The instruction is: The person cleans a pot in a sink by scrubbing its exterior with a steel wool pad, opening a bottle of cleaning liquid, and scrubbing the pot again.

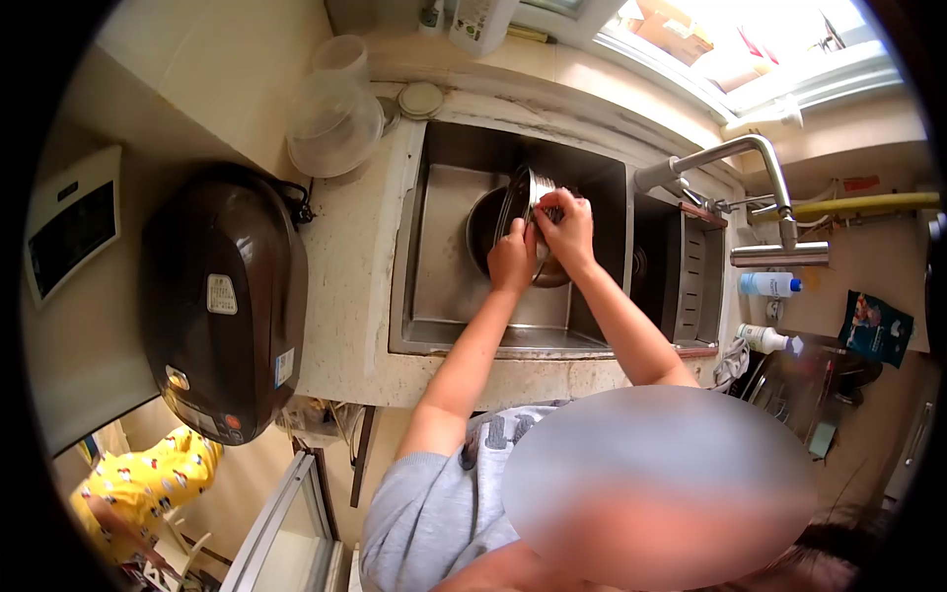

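Over the sink (464, 331), both hands are at a shiny round metal bowl or pot (520, 190), tipped on its side so that its rim shows nearly edge-on. My left hand (514, 257) grips its near edge with the fingers closed. My right hand (568, 232) is closed in a pinch at the outer side of the same metal vessel. Beneath them, a round brownish pan or bowl (480, 233) sits in the basin, partly hidden by the hands. Whatever the vessel contains cannot be seen.
A faucet (730, 148) arches at the right, beside a slotted rack (692, 281). A dark rice cooker (225, 306) and clear plastic containers (335, 123) stand at the left. Bottles (769, 285) are at the far right. A person in yellow (153, 483) is at lower left.
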A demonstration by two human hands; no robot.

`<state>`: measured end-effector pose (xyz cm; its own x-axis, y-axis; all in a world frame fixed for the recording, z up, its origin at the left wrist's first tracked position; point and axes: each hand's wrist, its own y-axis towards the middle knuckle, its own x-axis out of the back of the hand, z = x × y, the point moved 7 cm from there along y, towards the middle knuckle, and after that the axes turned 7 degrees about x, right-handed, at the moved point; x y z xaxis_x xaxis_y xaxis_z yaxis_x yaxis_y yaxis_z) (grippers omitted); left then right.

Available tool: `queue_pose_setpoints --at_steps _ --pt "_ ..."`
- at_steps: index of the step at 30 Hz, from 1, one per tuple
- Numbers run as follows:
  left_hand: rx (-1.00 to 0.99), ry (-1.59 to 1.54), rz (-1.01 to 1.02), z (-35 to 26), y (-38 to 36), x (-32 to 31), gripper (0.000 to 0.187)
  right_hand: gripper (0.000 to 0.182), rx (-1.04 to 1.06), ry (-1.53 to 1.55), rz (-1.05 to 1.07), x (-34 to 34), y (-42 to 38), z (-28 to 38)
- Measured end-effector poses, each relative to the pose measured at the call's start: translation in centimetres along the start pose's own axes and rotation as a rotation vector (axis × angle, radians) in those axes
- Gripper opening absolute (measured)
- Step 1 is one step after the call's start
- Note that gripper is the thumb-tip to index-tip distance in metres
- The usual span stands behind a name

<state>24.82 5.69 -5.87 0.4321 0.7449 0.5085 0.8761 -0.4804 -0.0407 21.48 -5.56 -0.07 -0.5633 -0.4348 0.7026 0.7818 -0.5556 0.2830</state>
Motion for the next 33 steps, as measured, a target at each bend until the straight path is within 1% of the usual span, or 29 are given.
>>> queue_pose_setpoints --at_steps 1,2,3,5,6,7,8,9,11,12,13,15,17,19,20,21,23,24,25,27,28,29,31,33 --pt "0.031 -0.013 0.037 0.0 0.0 -0.2 0.026 0.011 0.03 -0.067 -0.028 0.3 -0.8 0.6" --pt "0.056 -0.058 -0.006 -0.1 -0.4 -0.3 0.027 0.011 0.063 -0.088 -0.069 0.9 -1.5 1.7" --pt "0.053 -0.056 -0.001 -0.3 -0.7 -0.8 0.027 0.012 0.08 -0.064 -0.069 0.7 -1.9 1.2" --pt "0.109 -0.046 -0.077 0.2 -1.0 -0.9 0.028 0.009 0.073 -0.102 -0.094 0.6 -1.4 0.9" --pt "0.08 -0.02 -0.113 0.2 -0.9 -0.9 0.029 0.008 0.023 -0.019 -0.093 0.2 0.0 -0.2" --pt "0.079 -0.013 -0.105 0.2 -1.0 -1.1 0.029 0.008 -0.031 0.064 -0.092 -0.2 1.7 -1.6" --pt "0.094 0.015 -0.111 0.2 -1.0 -1.1 0.03 0.01 -0.04 0.062 -0.121 -0.5 3.2 -2.8" --pt "0.105 0.044 -0.119 0.2 -0.8 -1.0 0.032 0.013 -0.109 -0.029 -0.055 -1.5 4.5 -4.7" --pt "0.107 0.065 -0.12 0.3 -1.1 -1.0 0.032 0.012 -0.173 -0.05 -0.072 -1.7 5.0 -4.9" --pt "0.113 0.087 -0.13 0.6 -1.0 -1.1 0.032 0.008 -0.065 -0.065 -0.12 -1.9 4.2 -4.6" --pt "0.113 0.101 -0.141 0.4 -0.7 -1.3 0.032 0.007 0.075 -0.168 -0.166 0.2 1.3 -0.6" --pt "0.088 0.111 -0.174 0.3 -0.7 -1.0 0.031 0.008 0.094 -0.133 -0.159 0.5 -0.4 0.1" --pt "0.076 0.125 -0.207 -0.1 -0.9 -0.9 0.03 0.008 0.088 -0.157 -0.13 0.0 0.5 0.0" --pt "0.126 0.117 -0.159 -0.1 -0.8 -0.8 0.031 0.007 -0.091 -0.294 -0.105 -1.0 4.1 -2.4" --pt "0.13 0.123 -0.159 0.0 -1.1 -0.9 0.031 0.007 -0.133 -0.297 -0.09 -1.1 4.5 -2.7" --pt "0.127 0.131 -0.163 0.0 -1.2 -1.2 0.031 0.007 -0.133 -0.297 -0.09 -0.8 3.7 -2.6" --pt "0.116 0.143 -0.166 0.1 -1.0 -0.7 0.031 0.007 -0.014 -0.245 -0.11 0.0 1.5 -0.3" --pt "0.128 0.132 -0.138 0.2 -1.2 -0.7 0.031 0.008 -0.016 -0.239 -0.115 0.2 1.4 0.0" --pt "0.139 0.102 -0.117 0.0 -0.7 -1.0 0.031 0.008 0.04 -0.148 -0.112 0.7 -1.1 1.2" --pt "0.138 0.125 -0.135 -0.1 -0.5 -0.9 0.03 0.008 0.054 -0.17 -0.088 0.4 -0.7 0.8" --pt "0.136 0.128 -0.146 0.0 -0.7 -1.0 0.03 0.008 -0.056 -0.225 -0.109 -0.4 2.0 -1.5" --pt "0.124 0.133 -0.156 0.0 -0.7 -1.0 0.03 0.008 -0.083 -0.237 -0.063 -1.6 3.7 -3.7" --pt "0.119 0.142 -0.159 -0.2 -0.9 -0.9 0.029 0.008 -0.265 -0.24 -0.001 -2.3 5.3 -5.3" --pt "0.11 0.148 -0.171 -0.2 -0.9 -0.7 0.029 0.008 -0.191 -0.275 -0.043 -1.9 4.8 -4.2"
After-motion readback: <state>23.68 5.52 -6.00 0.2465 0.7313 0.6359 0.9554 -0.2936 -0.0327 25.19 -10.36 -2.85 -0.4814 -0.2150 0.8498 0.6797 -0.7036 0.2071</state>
